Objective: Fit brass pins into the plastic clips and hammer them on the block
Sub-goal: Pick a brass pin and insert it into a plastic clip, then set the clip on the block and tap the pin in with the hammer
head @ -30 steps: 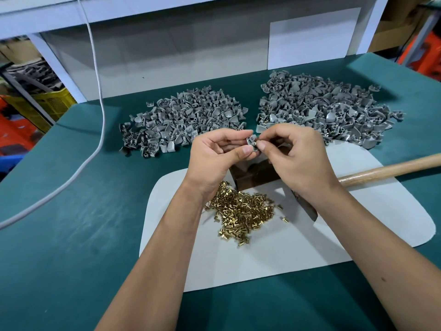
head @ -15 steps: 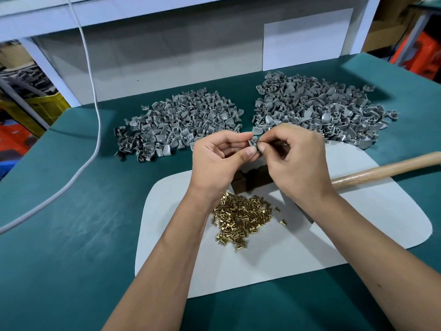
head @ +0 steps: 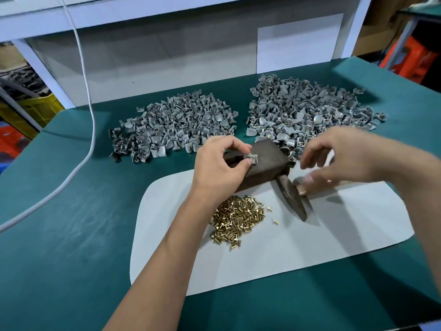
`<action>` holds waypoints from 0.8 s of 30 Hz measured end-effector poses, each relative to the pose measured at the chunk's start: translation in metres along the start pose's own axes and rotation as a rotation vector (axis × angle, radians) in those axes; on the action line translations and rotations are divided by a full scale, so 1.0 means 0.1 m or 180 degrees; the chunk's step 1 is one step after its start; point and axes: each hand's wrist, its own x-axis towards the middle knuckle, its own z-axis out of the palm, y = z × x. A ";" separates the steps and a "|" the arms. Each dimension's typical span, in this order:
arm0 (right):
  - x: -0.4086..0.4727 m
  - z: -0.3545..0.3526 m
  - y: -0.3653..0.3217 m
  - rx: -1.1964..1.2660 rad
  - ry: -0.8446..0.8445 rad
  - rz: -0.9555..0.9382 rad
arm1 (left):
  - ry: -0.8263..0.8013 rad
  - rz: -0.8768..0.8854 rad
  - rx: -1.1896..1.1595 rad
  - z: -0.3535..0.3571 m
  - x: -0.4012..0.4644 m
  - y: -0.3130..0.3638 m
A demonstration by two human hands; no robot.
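A: Green bench mat [head: 71,235] w/ a white sheet [head: 310,247] on it, grey wall panel behind, white cable [head: 89,96] hanging down at left. What's on it?

B: Two heaps of grey plastic clips at the back: left heap [head: 176,125], right heap [head: 310,111]; some in the right heap show brass bits. Pile of brass pins [head: 236,218] on the sheet, just right of the left forearm, w/ a couple of strays beside it.

A: Block?

B: Dark metal block [head: 265,163] at the sheet's far edge, btwn the hands. One clip [head: 251,158] sits on its top face.

A: Hands?

B: Left hand [head: 219,168] pinches that clip btwn thumb & forefinger, holding it on the block. Right hand [head: 343,161] is blurred, fingers loosely curled, hovering over the hammer [head: 292,199]. Can't tell if it touches the wooden handle; it looks to hold nothing.

A: Hammer lies where?

B: On the sheet, dark head just right of the block, handle running off right under the hand.
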 end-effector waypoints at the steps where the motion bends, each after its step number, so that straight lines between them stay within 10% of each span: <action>1: -0.03 0.03 0.04 -0.0115 -0.0367 0.0105 | 0.0002 -0.0038 0.0050 -0.02 0.01 -0.01; 11: -0.10 0.01 0.06 0.0635 -0.0807 -0.0067 | -0.0196 -0.0299 -0.0053 -0.05 0.04 -0.02; 24: 0.11 0.22 -0.42 -0.0008 0.1586 -0.0453 | -0.0224 -0.0326 0.0097 -0.04 0.05 -0.01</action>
